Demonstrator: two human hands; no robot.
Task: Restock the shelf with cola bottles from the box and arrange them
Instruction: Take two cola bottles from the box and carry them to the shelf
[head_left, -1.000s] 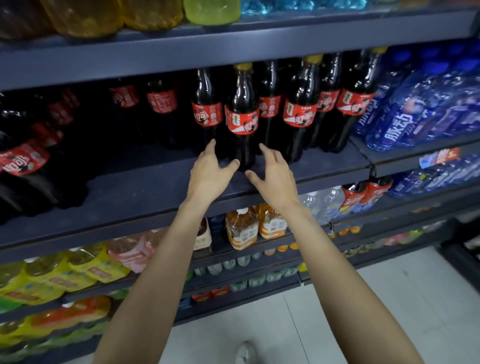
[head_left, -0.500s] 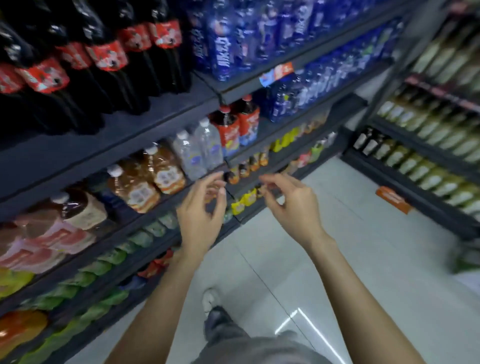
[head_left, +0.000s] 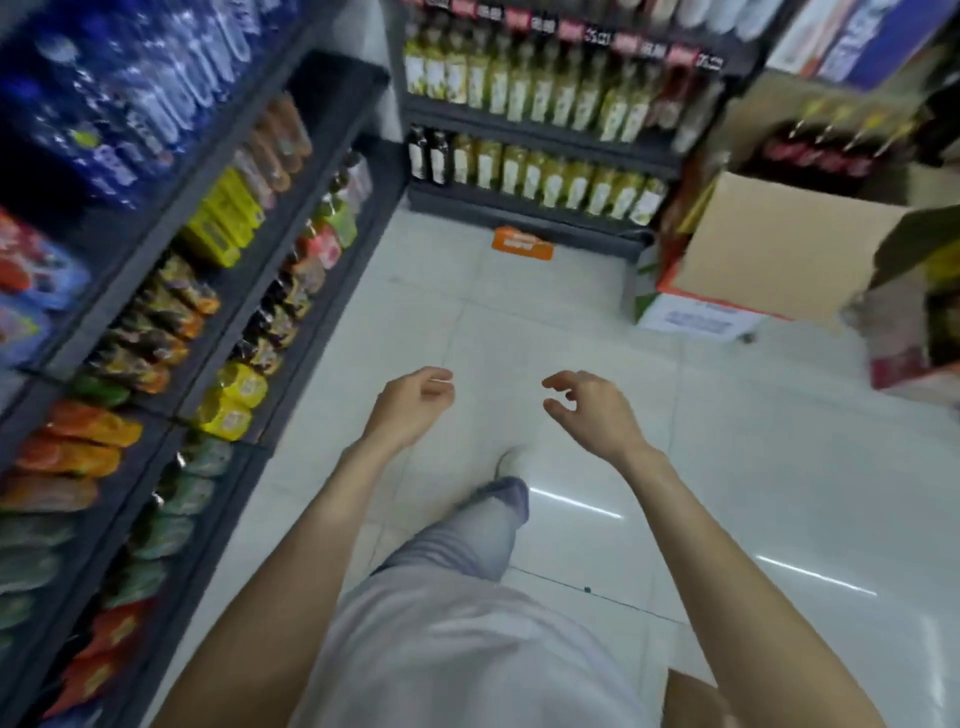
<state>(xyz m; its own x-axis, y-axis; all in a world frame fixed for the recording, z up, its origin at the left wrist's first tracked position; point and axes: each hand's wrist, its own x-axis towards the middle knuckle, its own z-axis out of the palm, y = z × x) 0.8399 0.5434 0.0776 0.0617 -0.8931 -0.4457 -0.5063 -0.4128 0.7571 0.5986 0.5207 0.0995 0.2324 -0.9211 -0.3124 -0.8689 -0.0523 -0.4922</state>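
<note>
Both hands are empty: left hand (head_left: 410, 402) loosely curled, right hand (head_left: 589, 408) half open; the box (head_left: 779, 244) of upright cola bottles (head_left: 815, 150) lies ahead and rightward. The right hand is nearer.

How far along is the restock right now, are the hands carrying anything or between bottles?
Between bottles. What is already placed cannot be judged, since the cola shelf is out of view. In hand: nothing; the left hand and right hand are both empty, fingers loosely curled, over the aisle floor. Left: the open cardboard box at upper right holds several cola bottles, so more trips look likely.
</note>
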